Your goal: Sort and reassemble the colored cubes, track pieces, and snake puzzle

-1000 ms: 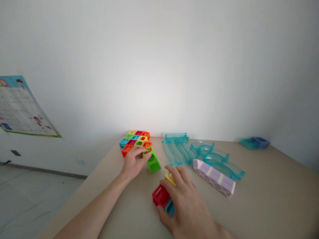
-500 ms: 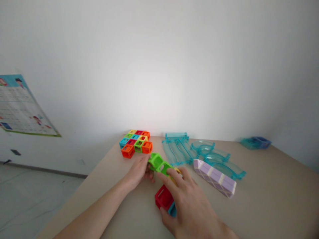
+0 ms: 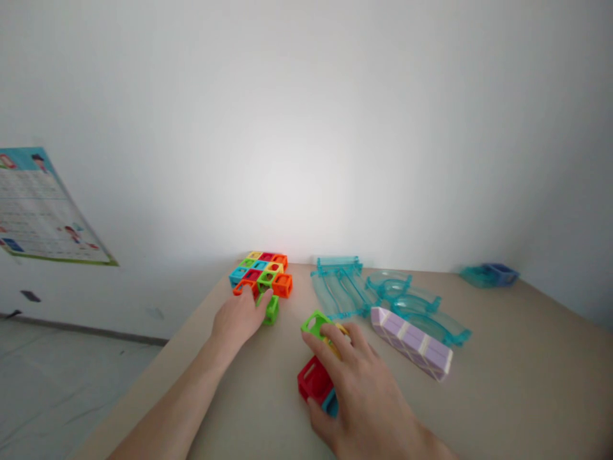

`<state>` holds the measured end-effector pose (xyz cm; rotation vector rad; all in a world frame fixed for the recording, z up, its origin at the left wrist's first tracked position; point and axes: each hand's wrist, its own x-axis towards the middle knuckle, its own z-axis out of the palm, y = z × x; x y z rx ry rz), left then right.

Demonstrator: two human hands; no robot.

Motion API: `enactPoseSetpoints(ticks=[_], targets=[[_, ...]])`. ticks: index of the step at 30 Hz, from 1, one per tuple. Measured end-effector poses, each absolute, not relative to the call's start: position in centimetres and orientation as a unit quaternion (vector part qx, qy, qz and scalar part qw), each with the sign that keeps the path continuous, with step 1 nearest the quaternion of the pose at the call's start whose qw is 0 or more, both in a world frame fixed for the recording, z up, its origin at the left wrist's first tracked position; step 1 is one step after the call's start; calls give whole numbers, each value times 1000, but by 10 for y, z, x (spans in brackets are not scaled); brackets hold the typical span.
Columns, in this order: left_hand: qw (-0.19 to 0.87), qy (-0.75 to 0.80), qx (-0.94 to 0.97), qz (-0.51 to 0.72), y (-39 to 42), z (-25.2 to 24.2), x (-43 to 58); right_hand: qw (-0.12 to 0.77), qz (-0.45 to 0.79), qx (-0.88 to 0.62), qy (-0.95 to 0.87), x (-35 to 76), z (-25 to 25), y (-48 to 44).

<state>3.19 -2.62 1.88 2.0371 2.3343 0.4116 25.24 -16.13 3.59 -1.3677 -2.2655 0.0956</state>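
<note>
My left hand (image 3: 242, 316) has its fingers round a green block (image 3: 272, 309), which sits against the near side of a flat grid of coloured cube blocks (image 3: 261, 268). Beside that block in the grid is an orange block (image 3: 282, 285). My right hand (image 3: 361, 377) is closed over a small cluster of blocks: another green block (image 3: 316, 324) and a yellow one show at its fingertips, and a red block (image 3: 315, 378) and a blue one lie by the thumb. The palm hides part of this cluster.
Translucent teal track pieces (image 3: 345, 287) lie against the wall, right of the grid. A long purple block (image 3: 412, 342) rests right of my right hand. A dark blue piece (image 3: 500, 274) stands at the far right. The table's left edge drops to the floor.
My left hand has moved left and away from me with one green block, off the cluster to the grid. My right hand has stayed over the remaining blocks.
</note>
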Motion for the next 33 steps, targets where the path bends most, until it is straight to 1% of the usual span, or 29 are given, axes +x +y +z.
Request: enactPoseSetpoints(ticks=[3, 9, 12, 16, 21, 27, 31, 33], targets=[[-20, 742, 660, 112, -27, 23, 26, 245, 32, -500, -830, 252, 36, -161], [18, 625, 767, 143, -26, 24, 20, 239, 37, -497, -833, 253, 37, -160], [12, 628, 765, 144, -22, 20, 17, 242, 35, -498, -832, 252, 37, -161], [-26, 659, 737, 146, -13, 13, 5, 238, 36, -503, -830, 253, 36, -161], [-75, 606, 763, 215, 5, 0, -12, 238, 33, -502, -831, 254, 34, -162], [-92, 549, 780, 286, 21, -16, -13, 236, 36, -501, -832, 253, 35, -162], [-104, 518, 775, 347, 9, -6, 4, 239, 48, -492, -836, 255, 36, -160], [-63, 446, 799, 398, -7, 6, 17, 246, 57, -484, -838, 256, 36, -158]])
